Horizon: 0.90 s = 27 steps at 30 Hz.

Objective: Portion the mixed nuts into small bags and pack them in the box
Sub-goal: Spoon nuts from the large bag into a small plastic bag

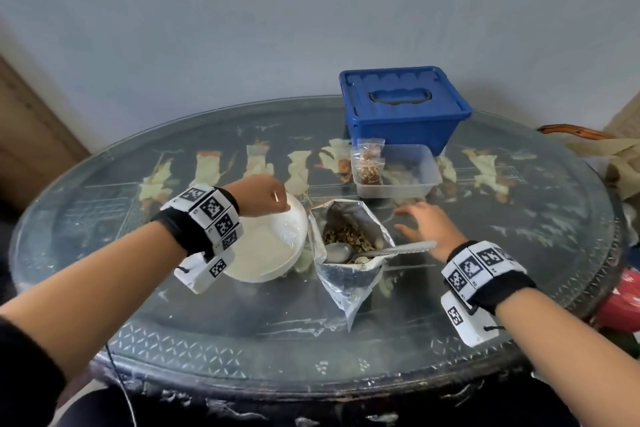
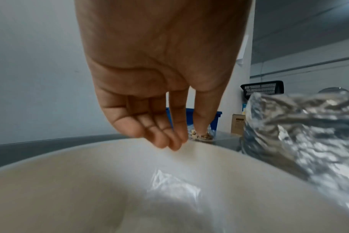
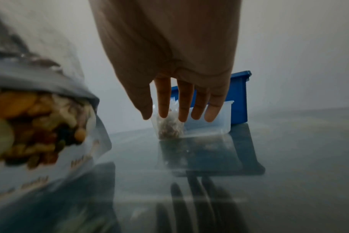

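Two hands: both in view, both holding nothing.
Left hand [image 1: 260,196]: centre left of the head view, above the far rim of the white bowl [image 1: 266,253]; fingers [image 2: 159,138] extended downward and close together, tips near the rim, contact not clear.
Right hand [image 1: 426,227]: centre right of the head view, fingers spread and relaxed, hovering above the table [image 1: 346,340] just right of the foil pouch.
Empty small bag [image 2: 173,186]: clear plastic, lying inside the white bowl.
Foil pouch [image 1: 346,274]: centre of the head view, just beside the bowl, mouth open, mixed nuts [image 1: 348,236] inside.
Spoon [image 1: 377,250]: metal, bowl end resting in the pouch mouth, handle pointing right.
Clear box [image 1: 412,173]: above the pouch in the head view, lid off.
Filled small bag [image 1: 369,165]: standing upright at the left end of the clear box.
Blue lidded bin [image 1: 405,104]: upper centre right, directly behind the clear box, shut.
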Motion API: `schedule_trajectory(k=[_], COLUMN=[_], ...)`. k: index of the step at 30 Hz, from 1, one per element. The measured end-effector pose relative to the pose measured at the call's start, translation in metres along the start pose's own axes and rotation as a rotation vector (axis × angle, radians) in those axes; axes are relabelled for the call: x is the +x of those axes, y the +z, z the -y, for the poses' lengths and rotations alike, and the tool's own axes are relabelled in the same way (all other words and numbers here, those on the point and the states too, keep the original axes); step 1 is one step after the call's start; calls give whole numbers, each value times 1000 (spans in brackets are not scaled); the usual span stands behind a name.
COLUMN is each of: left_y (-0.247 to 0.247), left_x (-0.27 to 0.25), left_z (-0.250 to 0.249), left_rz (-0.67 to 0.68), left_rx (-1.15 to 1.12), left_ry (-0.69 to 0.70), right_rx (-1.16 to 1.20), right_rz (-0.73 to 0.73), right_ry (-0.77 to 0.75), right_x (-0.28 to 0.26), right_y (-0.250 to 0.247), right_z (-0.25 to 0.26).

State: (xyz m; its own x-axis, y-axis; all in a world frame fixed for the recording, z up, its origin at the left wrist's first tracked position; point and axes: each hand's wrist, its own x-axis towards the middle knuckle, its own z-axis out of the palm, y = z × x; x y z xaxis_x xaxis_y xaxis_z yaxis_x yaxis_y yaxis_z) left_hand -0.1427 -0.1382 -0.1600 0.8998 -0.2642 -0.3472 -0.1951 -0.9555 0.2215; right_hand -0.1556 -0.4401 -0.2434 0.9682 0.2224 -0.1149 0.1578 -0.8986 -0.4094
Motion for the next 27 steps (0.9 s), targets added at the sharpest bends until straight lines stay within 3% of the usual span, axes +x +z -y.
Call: schedule_trajectory(k=[9, 17, 27], left_y=[40, 38, 37], left_x=[-1, 3, 8], left_z=[3, 4, 7], left_rz=[186, 311, 182], left_rx=[171, 190, 55], left_ry=[-154, -271, -240], right_rx=[-138, -183, -154], right_rz=[128, 160, 141], right_ry=[134, 133, 147], right_x=[-1, -1, -2], right_y=[52, 55, 56], right_z=[-17, -19, -20])
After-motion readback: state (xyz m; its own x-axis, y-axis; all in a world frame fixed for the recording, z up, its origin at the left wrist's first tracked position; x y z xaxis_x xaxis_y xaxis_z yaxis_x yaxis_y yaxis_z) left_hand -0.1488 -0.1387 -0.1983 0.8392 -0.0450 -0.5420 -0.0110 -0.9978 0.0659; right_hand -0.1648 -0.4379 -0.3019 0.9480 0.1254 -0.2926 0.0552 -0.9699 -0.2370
